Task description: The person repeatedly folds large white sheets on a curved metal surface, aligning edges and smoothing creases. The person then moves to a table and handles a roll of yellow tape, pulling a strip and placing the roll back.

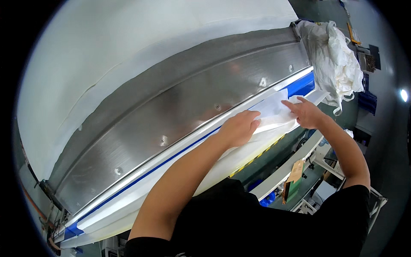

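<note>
A thin white sheet [270,116] lies along the near edge of a long machine, with soft folds running between my two hands. My left hand [240,128] is closed at the left part of the sheet, its fingers bent together and thumb beside them. At the right, my right hand [309,115] grips the sheet near its far corner, one finger stretched out across it. What lies under both palms is hidden. Beneath the sheet, a blue strip [302,85] shows on the white rail.
Beyond the rail slopes a brushed metal plate [188,100] with several bolts, below a broad white sheet [128,34]. A crumpled white bag [332,60] stands at the far right. Near my right arm is a pale frame [295,165] with a brown tag [295,171] hanging on it.
</note>
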Motion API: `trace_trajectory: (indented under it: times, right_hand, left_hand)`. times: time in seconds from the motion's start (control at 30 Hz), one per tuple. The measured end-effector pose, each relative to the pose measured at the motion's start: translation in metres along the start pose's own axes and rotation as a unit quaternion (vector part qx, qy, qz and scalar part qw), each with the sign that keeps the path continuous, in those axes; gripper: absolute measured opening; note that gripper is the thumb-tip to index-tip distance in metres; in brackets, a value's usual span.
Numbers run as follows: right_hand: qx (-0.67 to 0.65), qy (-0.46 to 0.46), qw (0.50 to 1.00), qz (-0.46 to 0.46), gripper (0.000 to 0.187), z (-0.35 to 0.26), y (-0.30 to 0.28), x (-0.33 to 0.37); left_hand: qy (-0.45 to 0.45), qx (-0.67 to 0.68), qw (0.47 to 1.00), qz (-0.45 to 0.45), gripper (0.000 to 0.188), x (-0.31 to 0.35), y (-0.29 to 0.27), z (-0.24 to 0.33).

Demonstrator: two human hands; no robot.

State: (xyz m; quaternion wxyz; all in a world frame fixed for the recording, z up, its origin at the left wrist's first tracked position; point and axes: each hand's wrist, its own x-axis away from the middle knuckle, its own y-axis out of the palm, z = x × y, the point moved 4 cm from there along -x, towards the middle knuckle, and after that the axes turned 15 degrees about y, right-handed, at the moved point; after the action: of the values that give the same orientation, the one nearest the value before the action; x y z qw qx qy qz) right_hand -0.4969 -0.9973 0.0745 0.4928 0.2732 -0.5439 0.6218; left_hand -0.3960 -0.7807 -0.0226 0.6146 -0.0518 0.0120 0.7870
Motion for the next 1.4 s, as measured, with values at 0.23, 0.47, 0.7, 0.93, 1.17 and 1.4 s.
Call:
trace_trajectory:
  times: [0.23, 0.47, 0.7, 0.93, 1.17, 1.4]
  right_hand:
    - [-0.185, -0.045, 0.970, -0.149, 0.090, -0.068, -0.040, 0.007]
    - [-0.260, -0.065, 0.961, -0.063, 0.094, -0.072, 0.005, -0.037]
    - [-0.414, -0.057, 0.904, 0.087, 0.084, -0.099, -0.013, -0.039]
    - [-0.355, -0.182, 0.899, 0.182, 0.068, -0.249, -0.086, -0.043]
    - [-0.273, -0.349, 0.868, 0.224, 0.059, -0.458, -0.231, -0.027]
    - [-0.232, -0.476, 0.798, 0.289, 0.048, -0.696, -0.366, -0.002]
  left_hand:
    - [-0.185, 0.096, 0.942, -0.261, 0.056, 0.022, 0.008, -0.021]
    - [-0.187, -0.074, 0.978, -0.049, 0.048, 0.087, -0.110, 0.030]
    - [-0.159, -0.143, 0.879, 0.425, 0.031, 0.283, -0.278, 0.024]
    - [-0.221, -0.645, 0.633, 0.367, 0.035, 0.456, -0.381, 0.020]
    - [-0.217, -0.647, 0.594, 0.426, 0.037, 0.484, -0.397, 0.015]
    - [-0.210, -0.599, 0.623, 0.457, 0.038, 0.474, -0.396, 0.011]
